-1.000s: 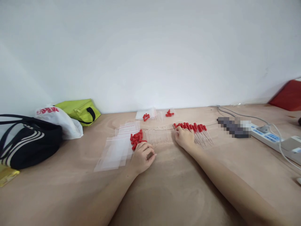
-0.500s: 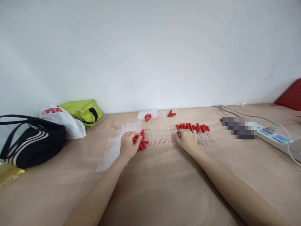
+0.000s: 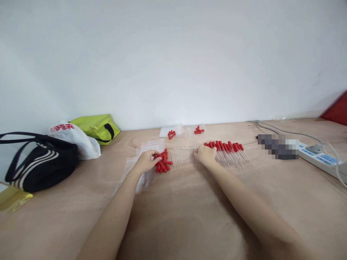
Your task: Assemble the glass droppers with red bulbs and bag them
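A pile of small red club-shaped pieces [image 3: 164, 167] lies on the table beside my left hand [image 3: 145, 162]. Its thumb and finger are closed around a red piece at the pile's left side. My right hand [image 3: 206, 156] is closed in a pinch at the right end of a row of thin clear sticks [image 3: 185, 157] with pale tips. What its fingertips hold is hidden. Just right of that hand, several sticks capped with red pieces [image 3: 226, 147] lie side by side, their pale stems [image 3: 234, 159] slanting towards me.
Clear zip bags [image 3: 143, 184] lie partly under my left hand. Farther back are small bags with red pieces [image 3: 171, 134]. A black bag [image 3: 54, 168], white plastic bag [image 3: 88, 146] and lime pouch [image 3: 92, 126] stand left; a power strip [image 3: 320, 157] and a blurred dark object [image 3: 276, 146] lie right.
My right hand has moved left, from the red-capped sticks to the end of the clear stick row. My left hand has shifted slightly left, uncovering more of the red pile.
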Available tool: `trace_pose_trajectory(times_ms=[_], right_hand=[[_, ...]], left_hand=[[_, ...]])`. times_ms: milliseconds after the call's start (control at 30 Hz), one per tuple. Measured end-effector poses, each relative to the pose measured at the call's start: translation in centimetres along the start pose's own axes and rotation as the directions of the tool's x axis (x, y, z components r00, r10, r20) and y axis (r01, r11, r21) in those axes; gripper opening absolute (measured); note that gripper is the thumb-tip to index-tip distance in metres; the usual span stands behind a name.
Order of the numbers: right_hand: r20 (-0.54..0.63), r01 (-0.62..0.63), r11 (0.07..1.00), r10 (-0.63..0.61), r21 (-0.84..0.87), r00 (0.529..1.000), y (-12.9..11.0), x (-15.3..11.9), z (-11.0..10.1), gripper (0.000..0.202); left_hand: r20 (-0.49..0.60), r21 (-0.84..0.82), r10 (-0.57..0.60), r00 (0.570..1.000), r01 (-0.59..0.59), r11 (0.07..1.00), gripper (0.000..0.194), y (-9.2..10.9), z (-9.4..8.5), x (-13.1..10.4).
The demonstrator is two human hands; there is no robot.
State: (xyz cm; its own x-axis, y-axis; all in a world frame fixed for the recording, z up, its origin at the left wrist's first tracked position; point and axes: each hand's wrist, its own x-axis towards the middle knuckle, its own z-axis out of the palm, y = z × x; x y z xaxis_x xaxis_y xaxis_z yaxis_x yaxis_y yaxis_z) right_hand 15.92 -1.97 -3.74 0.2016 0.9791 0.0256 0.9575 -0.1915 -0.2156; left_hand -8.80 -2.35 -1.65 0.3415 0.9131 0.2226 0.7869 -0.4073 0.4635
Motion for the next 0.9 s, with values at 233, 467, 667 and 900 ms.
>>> trace_pose_trajectory(times_ms=[233, 467, 667, 900], right_hand=[[0.05, -0.024, 0.999, 0.023, 0.031, 0.998, -0.2, 0.3, -0.1, 0.033], [0.084, -0.019, 0.999, 0.015, 0.048, 0.996, -0.1, 0.2, -0.3, 0.033], [0.055, -0.008, 0.998, 0.005, 0.055, 0.998, 0.2, -0.5, -0.9, 0.033], [-0.286, 0.366, 0.887, -0.286, 0.281, 0.914, 2.8, -2.2, -0.1, 0.024]], left_hand=[[-0.072, -0.022, -0.021, 0.997, 0.019, 1.0, 0.018, -0.1, -0.3, 0.4], [-0.111, -0.075, -0.031, 0.993, 0.023, 0.997, 0.015, 0.7, -1.3, 0.2], [-0.191, -0.123, -0.07, 0.979, 0.046, 0.991, 0.018, 1.0, -1.5, 0.2], [-0.108, -0.549, -0.134, 0.985, 0.053, 0.834, 0.02, 4.9, 0.6, -0.7]])
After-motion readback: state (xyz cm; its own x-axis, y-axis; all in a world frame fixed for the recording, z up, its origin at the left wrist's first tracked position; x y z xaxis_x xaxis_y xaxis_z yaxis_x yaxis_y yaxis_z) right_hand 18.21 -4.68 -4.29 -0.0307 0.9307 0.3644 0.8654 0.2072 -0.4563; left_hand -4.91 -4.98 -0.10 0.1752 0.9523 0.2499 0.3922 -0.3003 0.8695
